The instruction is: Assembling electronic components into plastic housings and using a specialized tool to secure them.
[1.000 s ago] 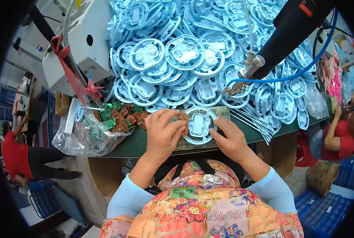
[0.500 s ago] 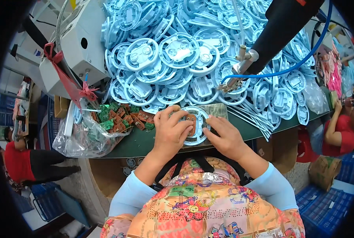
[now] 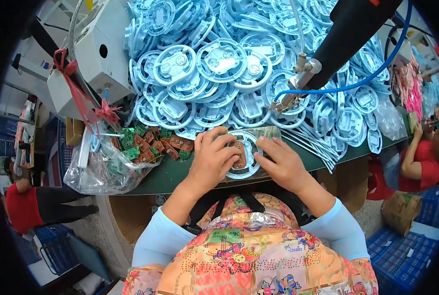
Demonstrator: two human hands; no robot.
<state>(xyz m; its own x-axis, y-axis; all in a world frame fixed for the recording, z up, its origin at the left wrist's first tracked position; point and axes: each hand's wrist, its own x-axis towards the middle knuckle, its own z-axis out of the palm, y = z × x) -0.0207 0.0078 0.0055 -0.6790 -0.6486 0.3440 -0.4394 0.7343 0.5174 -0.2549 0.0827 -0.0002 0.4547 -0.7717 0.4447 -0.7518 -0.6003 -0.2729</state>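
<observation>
A light blue plastic steering-wheel-shaped part (image 3: 251, 167) lies on a flat, film-covered block (image 3: 268, 132) at the table's near edge. Inside its ring sits a small brown circuit board (image 3: 240, 158). My left hand (image 3: 210, 156) is curled over the left side of the ring, its fingertips against the board and rim. From the other side my right hand (image 3: 282, 163) grips the right rim between thumb and bent fingers. Parts of the ring are hidden beneath both hands.
A big heap of similar light blue parts (image 3: 222, 59) covers the table's far side. Green and brown circuit boards (image 3: 143, 145) spill from a clear plastic bag (image 3: 101, 174) at left. Thin rods (image 3: 313, 142) lie at right. A black tool arm (image 3: 352, 44) overhangs with a blue hose (image 3: 362, 87).
Both hands have shifted very slightly, and the fingers of my right hand now reach a little further over the rim. The ring and board stay in nearly the same place.
</observation>
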